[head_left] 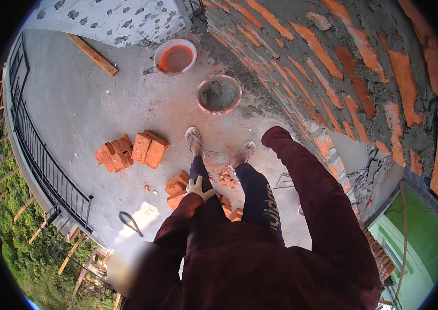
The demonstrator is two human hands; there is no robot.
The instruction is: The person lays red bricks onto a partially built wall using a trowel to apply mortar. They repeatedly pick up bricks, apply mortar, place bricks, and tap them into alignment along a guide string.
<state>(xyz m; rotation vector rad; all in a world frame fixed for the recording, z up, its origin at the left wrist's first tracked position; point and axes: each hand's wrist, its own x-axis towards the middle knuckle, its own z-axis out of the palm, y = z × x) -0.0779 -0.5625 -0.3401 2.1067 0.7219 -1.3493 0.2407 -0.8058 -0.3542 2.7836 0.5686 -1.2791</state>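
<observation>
My left hand [199, 189] lies on my dark trouser leg, its fingers spread and holding nothing. Beside and partly behind that leg are orange bricks [176, 184] on the concrete. My right arm [312, 168] reaches forward in a maroon sleeve toward the brick wall [301, 77]; the hand itself does not show past the cuff. Ahead of my feet stands a round tub of grey mortar [219, 95]. Farther off is a pale bucket [176, 57] with reddish liquid in it.
Two brick piles, one [115, 154] left of the other [149, 149], lie left of my feet. Brick rubble [227, 178] is between my feet. A wooden plank [93, 54] lies far left. A black railing [48, 165] follows the floor's left edge, with greenery beyond.
</observation>
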